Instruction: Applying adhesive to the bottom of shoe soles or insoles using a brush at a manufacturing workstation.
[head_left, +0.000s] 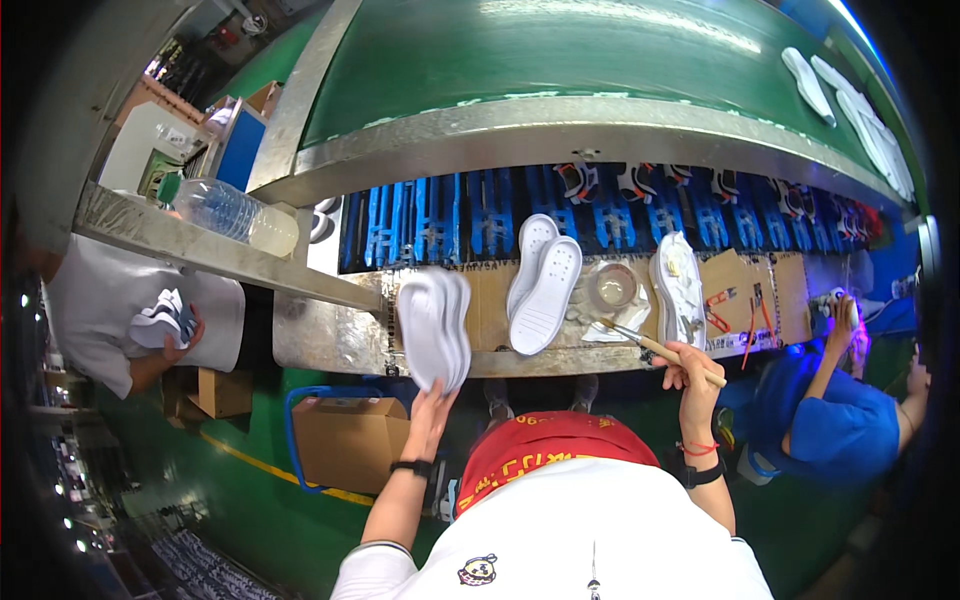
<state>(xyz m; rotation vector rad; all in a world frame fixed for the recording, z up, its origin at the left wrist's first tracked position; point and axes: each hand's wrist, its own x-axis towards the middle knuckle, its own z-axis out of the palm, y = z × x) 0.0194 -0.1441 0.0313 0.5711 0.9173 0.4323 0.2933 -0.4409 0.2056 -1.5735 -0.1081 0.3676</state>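
Red apron (545, 445) up close, both hands busy over the worktop (330, 335).
Left hand (430, 415) grips white soles (435, 325), long axis pointing away from me; right hand (690, 375) clutches a brush (660, 350), bristles aimed left.

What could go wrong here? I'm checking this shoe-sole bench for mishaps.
1. The white sole in the left hand juts past the bench edge; it might drop.
2. The brush in the right hand hovers beside the small round glue dish and could smear the two soles lying nearby.
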